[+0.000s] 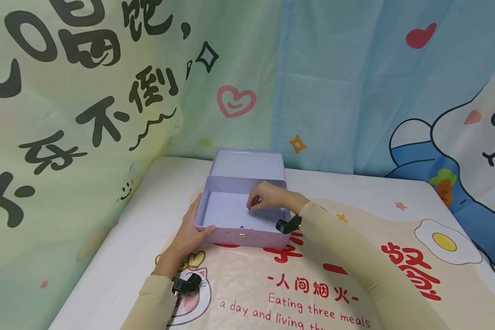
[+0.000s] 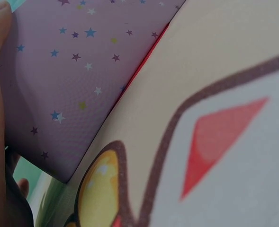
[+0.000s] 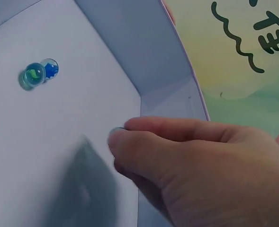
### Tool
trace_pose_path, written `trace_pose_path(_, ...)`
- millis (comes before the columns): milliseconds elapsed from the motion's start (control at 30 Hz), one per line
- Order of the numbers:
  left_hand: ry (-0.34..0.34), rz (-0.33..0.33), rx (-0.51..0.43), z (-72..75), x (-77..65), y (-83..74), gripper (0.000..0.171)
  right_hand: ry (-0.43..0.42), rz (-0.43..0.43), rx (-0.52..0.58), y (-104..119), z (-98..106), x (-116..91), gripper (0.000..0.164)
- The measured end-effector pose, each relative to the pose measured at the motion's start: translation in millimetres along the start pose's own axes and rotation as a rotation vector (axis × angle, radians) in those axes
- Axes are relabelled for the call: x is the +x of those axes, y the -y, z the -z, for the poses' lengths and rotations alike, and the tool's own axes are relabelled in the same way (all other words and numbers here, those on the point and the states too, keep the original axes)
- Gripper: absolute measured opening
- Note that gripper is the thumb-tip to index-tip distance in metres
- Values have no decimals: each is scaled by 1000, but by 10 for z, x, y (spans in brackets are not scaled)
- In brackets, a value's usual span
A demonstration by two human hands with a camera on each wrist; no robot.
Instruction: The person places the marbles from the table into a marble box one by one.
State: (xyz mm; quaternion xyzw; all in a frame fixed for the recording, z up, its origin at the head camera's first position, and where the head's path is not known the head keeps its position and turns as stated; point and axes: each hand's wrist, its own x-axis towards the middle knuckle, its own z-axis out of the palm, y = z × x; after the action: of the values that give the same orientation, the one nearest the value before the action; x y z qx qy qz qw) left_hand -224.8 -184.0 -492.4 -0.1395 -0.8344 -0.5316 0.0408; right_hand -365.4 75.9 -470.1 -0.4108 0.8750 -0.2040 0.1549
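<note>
An open lilac tin box [image 1: 247, 237] stands on the table with its lid [image 1: 247, 165] tipped back. My left hand [image 1: 191, 231] grips its front left corner, thumb at the front rim and fingers along the left side. Over the inside of the box, my right hand [image 1: 269, 196] pinches a glass marble [image 3: 116, 129], mostly hidden by thumb and fingertips. Two more clear marbles lie together on the box floor in the right wrist view: a green-cored marble [image 3: 34, 74] and a blue-cored marble [image 3: 50, 69]. Small stars cover the box's outside [image 2: 73, 85] in the left wrist view.
A printed tablecloth [image 1: 297, 293] with red lettering lies under the box. Behind the table hangs a blue-green cloth backdrop [image 1: 330, 91], and another lettered cloth [image 1: 86, 192] closes off the left side. Each wrist wears a black strap camera.
</note>
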Motion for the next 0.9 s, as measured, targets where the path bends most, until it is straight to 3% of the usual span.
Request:
trace_pose_path(300, -7, -23, 1, -5, 2, 19, 98, 105, -15, -35, 66, -6, -27, 10)
trace_pose_path(600, -10, -1, 25, -54, 93, 398, 105, 148, -21, -72, 43, -39, -38, 11)
trace_pose_path(900, -21, -21, 26, -59, 94, 435, 103, 159, -23, -67, 62, -26, -62, 11)
